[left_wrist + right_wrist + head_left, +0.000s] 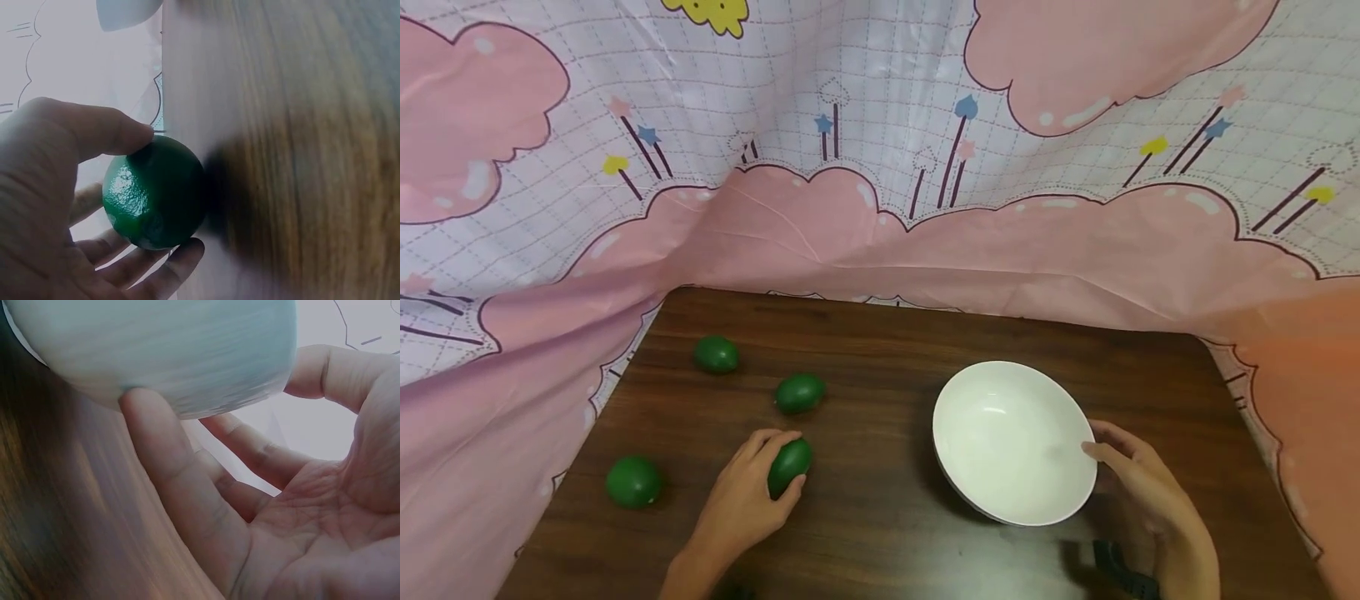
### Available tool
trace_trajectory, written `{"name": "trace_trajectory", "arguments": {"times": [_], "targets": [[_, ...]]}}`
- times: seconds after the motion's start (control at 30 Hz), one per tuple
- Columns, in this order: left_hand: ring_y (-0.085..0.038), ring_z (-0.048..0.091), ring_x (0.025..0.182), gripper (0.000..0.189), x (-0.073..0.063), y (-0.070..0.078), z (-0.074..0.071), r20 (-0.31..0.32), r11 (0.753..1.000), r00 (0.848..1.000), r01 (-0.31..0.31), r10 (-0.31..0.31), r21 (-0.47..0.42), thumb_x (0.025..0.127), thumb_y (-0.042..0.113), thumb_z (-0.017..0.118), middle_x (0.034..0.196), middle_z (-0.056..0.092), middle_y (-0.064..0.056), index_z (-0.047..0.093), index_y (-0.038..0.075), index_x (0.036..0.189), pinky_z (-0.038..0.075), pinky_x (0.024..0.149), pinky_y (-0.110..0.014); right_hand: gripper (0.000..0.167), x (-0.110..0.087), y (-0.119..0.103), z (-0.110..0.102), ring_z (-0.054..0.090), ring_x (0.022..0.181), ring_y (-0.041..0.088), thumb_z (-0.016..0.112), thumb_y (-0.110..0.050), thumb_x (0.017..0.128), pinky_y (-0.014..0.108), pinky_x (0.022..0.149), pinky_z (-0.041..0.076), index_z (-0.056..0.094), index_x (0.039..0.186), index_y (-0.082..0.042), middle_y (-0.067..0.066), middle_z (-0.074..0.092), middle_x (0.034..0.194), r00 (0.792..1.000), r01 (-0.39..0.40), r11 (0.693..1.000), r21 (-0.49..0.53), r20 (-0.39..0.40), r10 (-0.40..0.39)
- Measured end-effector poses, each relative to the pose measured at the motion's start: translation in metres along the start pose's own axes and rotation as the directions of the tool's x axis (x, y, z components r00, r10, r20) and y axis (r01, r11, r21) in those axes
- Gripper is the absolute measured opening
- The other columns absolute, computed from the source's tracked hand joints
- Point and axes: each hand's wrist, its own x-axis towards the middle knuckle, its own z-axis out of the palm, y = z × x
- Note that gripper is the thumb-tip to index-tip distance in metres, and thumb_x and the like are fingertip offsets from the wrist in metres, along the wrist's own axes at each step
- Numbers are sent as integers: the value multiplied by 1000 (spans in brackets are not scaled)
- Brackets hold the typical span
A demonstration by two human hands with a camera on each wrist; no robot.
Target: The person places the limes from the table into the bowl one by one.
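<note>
Green and glossy, with a lime (pixel 790 468) gripped in the left hand (pixel 748 487), well left of the white bowl (pixel 1011 442) held at its right rim by the right hand's (pixel 1148 483) fingers.

My left hand (pixel 751 490) and right hand (pixel 1152 487) are bare, fingers and all. By my right wrist (pixel 1183 554), lower right of the frame, sits a black strap (pixel 1118 570); beside my left wrist (pixel 696 567), at the bottom edge, shows a dark sliver (pixel 736 592), too small to make out.
</note>
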Motion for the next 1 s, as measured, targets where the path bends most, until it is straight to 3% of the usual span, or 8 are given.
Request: {"name": "trace_trajectory", "arguments": {"times": [0.63,1.0], "targets": [[-26,70,111,58,14,4,9,2,998,1000,-9,9,-67,88,25,86,137,62,-8,64,18,141,63,83,-45,51,1,3,-2,73,96,12,53,-23,111,36,81,66,43,151,7,-15,67,113,999,39,999,30,11,-39],[-25,71,109,58,22,8,10,14,987,1000,-14,16,-160,89,24,86,139,61,-6,63,21,142,63,80,-43,32,2,5,-1,74,94,13,55,-22,110,34,79,65,58,140,-10,-17,70,110,1000,27,997,70,-7,-27]]}}
